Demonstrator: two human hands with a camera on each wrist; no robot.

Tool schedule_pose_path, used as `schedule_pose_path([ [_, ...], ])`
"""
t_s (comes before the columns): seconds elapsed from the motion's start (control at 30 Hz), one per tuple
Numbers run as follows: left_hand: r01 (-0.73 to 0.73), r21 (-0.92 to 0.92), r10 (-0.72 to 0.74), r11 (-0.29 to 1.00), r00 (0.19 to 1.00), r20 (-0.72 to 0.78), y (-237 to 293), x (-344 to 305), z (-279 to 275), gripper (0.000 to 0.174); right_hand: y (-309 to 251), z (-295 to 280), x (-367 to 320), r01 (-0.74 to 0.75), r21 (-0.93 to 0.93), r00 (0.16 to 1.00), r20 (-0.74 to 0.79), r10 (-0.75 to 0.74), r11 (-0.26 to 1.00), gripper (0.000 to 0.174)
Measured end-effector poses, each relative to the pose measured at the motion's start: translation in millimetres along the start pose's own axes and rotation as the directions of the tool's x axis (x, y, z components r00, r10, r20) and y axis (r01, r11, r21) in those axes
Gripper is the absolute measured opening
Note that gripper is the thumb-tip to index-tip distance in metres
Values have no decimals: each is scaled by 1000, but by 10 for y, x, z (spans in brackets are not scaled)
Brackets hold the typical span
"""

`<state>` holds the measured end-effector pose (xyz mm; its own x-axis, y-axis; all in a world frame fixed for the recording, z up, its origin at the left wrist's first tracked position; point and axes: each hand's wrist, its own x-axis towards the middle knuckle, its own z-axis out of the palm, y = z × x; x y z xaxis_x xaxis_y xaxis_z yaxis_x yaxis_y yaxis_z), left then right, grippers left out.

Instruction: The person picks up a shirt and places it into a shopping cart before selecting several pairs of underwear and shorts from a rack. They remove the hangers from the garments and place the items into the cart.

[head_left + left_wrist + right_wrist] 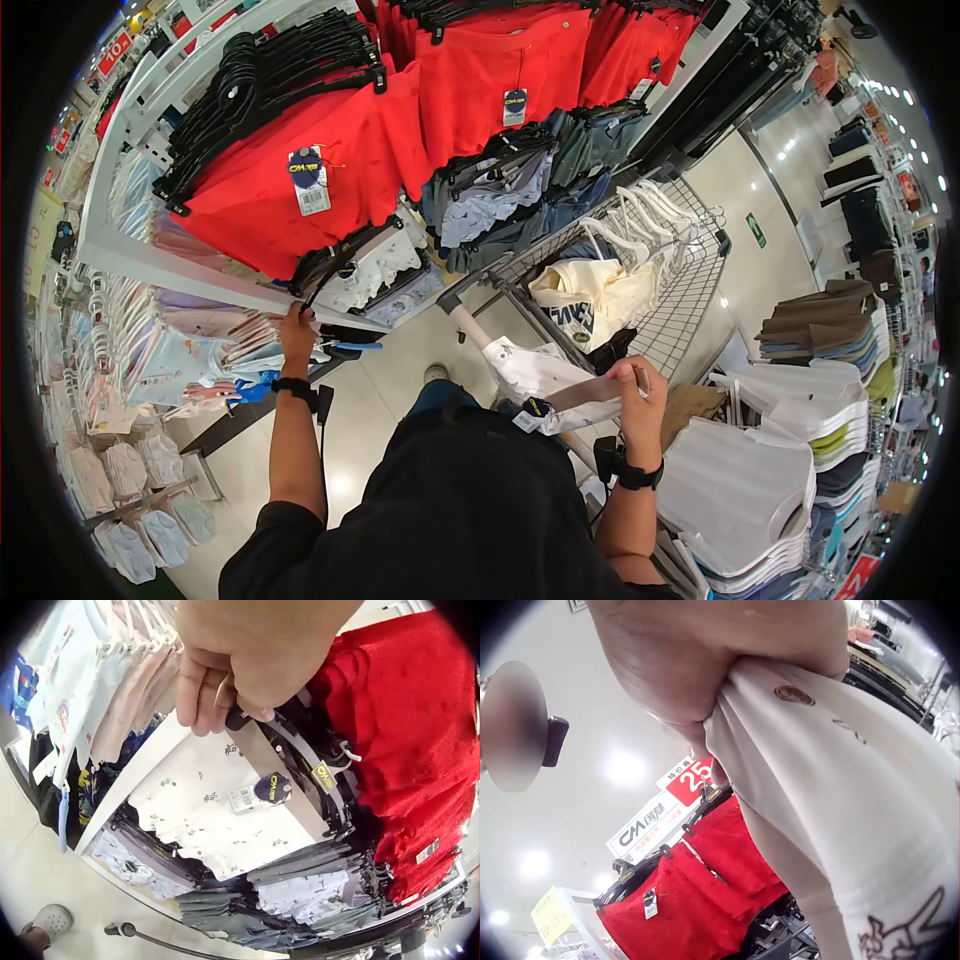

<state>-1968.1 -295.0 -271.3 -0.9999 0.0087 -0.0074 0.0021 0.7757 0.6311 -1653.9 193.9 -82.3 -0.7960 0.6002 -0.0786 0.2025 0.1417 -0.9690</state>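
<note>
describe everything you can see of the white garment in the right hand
The white garment is soft off-white cloth, knit by the look of it, with a small brown round print and a dark line drawing near one end. A dark tag with a white label hangs from it. It is bunched and stretched sideways above the near end of the wire cart. The right hand grips one end, fingers curled round the cloth; whether the far end rests on the cart cannot be told.

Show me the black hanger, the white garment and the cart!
black hanger (237,718): left wrist view, its gripped end.
white garment (540,373): head view, its middle fold.
cart (675,310): head view, wire side wall.
</note>
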Motion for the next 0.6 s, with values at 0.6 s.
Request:
schedule_pose_path([
  [0.6, -43, -142, 65, 989, 986, 154, 663, -447, 58, 12, -23, -42, -12, 8, -29, 999, -51, -10, 1000, 29],
])
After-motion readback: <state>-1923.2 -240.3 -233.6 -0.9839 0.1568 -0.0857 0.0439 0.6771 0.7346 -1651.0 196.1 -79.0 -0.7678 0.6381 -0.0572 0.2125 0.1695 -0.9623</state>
